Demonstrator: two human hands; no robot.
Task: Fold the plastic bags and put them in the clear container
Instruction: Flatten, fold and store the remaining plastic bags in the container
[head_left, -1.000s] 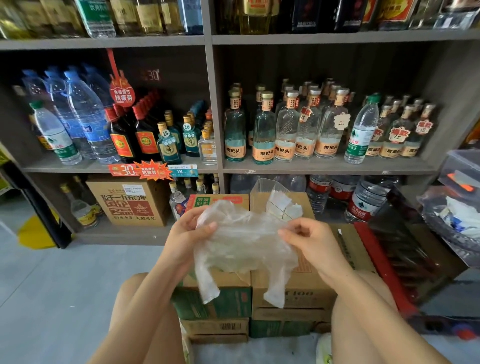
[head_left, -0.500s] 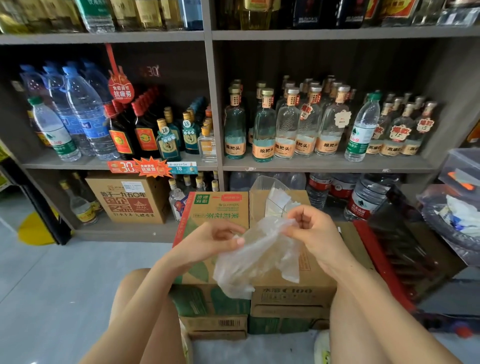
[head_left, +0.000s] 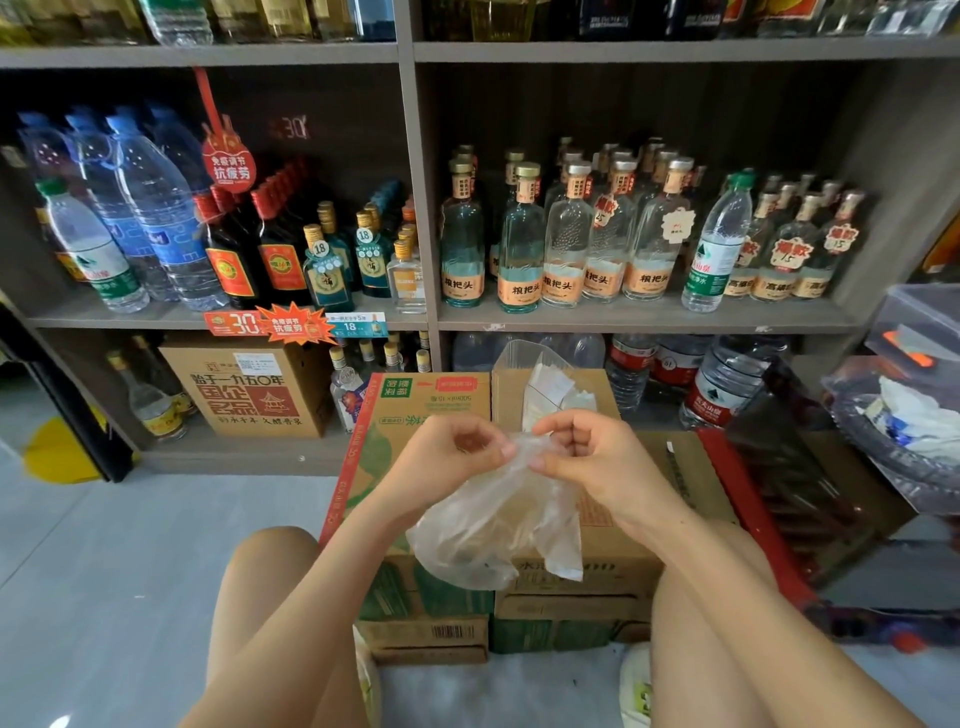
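A thin clear plastic bag (head_left: 496, 525) hangs crumpled below my two hands, above the cardboard boxes. My left hand (head_left: 452, 457) pinches its top edge with curled fingers. My right hand (head_left: 587, 457) pinches the same edge right beside it, fingertips almost touching the left ones. Behind my hands the clear container (head_left: 524, 364) stands on the brown box, with folded whitish bags (head_left: 553, 392) inside it.
Stacked cardboard boxes (head_left: 431, 410) sit in front of my knees. Shelves full of glass and water bottles (head_left: 561, 244) rise behind. A dark basket with clear bins and bags (head_left: 904, 426) is at the right. Grey floor lies to the left.
The bag was spread wide between my hands a second ago. My hands have come together at its top, and the bag now hangs bunched beneath them.
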